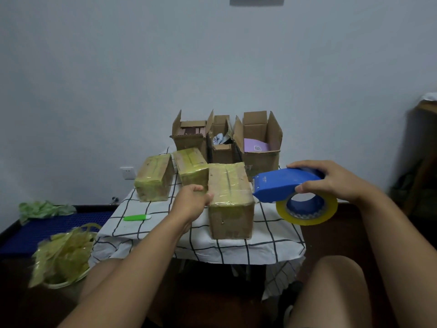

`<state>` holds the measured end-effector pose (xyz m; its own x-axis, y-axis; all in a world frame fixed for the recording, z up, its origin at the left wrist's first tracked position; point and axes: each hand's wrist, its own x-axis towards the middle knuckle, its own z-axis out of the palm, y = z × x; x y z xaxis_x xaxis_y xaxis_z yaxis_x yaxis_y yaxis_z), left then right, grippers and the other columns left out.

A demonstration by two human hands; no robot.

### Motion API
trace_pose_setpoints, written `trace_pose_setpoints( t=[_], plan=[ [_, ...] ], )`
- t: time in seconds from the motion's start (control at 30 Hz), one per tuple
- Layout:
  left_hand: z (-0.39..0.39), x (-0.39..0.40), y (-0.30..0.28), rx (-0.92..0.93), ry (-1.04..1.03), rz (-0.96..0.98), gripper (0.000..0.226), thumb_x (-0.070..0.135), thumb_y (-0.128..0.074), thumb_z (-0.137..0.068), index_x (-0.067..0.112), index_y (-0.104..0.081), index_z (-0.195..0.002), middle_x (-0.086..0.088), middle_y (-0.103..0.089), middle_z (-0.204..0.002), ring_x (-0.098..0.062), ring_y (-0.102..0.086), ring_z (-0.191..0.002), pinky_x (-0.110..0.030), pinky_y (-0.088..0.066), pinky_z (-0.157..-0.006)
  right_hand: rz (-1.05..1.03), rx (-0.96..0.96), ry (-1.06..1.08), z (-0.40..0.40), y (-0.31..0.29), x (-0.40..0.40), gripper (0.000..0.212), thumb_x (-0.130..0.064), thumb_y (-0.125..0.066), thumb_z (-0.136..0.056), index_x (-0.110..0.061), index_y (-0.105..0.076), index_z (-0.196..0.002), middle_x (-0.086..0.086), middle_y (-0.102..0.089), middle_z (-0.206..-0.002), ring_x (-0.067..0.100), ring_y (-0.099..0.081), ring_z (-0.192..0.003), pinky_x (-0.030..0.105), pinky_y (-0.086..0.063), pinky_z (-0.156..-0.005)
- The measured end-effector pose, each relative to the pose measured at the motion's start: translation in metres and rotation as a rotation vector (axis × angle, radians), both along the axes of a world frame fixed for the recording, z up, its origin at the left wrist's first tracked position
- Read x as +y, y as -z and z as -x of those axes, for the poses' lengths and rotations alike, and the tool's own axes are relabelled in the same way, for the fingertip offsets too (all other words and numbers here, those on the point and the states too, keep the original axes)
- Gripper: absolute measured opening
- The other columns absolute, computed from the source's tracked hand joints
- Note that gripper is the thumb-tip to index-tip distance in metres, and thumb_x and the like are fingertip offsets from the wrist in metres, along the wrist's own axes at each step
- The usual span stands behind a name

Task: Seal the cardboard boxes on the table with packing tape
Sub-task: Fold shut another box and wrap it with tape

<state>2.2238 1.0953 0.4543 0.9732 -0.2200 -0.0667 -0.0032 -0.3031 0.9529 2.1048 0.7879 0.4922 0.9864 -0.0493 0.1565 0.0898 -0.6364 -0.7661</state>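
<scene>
Three open boxes (227,136) stand behind three taped boxes (194,171) on the counter (272,235); a utility knife (137,217) lies left

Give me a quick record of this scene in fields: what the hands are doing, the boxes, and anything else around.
left hand: grips the left edge of the nearest taped box
right hand: holds the blue tape dispenser with its yellow tape roll
taped boxes: three, in the front row
open boxes: three, at the back, flaps up
table: covered by a white grid-patterned cloth
green cutter: lies on the cloth, left of the hands
</scene>
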Motion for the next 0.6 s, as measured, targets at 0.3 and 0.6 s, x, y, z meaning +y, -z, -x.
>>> trace_pose_setpoints(
  t=[0.3, 0.6],
  plan=[
    [-0.007, 0.003, 0.011, 0.079, -0.008, 0.017, 0.029, 0.02, -0.071, -0.089, 0.01, -0.057, -0.112, -0.011, -0.067, -0.088, -0.014, -0.044, -0.06, -0.026, -0.036, -0.052, 0.034, 0.013, 0.003, -0.004, 0.001, -0.001, 0.051, -0.042, -0.074, -0.068, -0.043, -0.064, -0.119, -0.015, -0.065, -0.114, -0.002, -0.062, -0.095, 0.017, -0.046, -0.078],
    [-0.004, 0.002, 0.011, 0.151, 0.024, 0.048, 0.016, 0.012, -0.068, -0.09, 0.011, -0.057, -0.101, -0.008, -0.062, -0.074, -0.013, -0.04, -0.056, -0.024, -0.032, -0.048, 0.037, 0.02, 0.003, -0.003, 0.004, -0.001, 0.05, -0.043, -0.073, -0.067, -0.045, -0.063, -0.116, -0.015, -0.064, -0.113, -0.002, -0.062, -0.094, 0.014, -0.046, -0.075]
  ],
)
